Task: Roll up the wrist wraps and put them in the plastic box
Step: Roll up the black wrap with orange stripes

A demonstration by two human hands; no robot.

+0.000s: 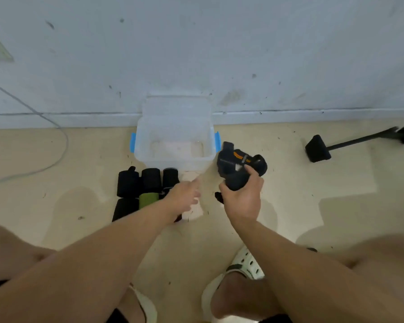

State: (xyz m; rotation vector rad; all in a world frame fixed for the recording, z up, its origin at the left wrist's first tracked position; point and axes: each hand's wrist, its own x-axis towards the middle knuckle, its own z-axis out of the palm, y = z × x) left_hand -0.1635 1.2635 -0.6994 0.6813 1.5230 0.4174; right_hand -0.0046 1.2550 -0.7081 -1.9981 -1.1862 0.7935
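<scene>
Right hand (pixel 243 197) grips black wrist wrap (pixel 239 166) with orange mark, fingers curled round its lower end; wrap sticks up at 12 o'clock from hand, loose, partly unrolled, just beside plastic box (pixel 175 136) at box's 4 o'clock. Left hand (pixel 184 194) fingers straight, holding nothing, over white wrap (pixel 191 212) on floor. Box clear, blue latches, against wall. Black rolls (pixel 149 179) and green roll (pixel 148 199) at box's 7 o'clock, at 9 o'clock of left hand.
</scene>
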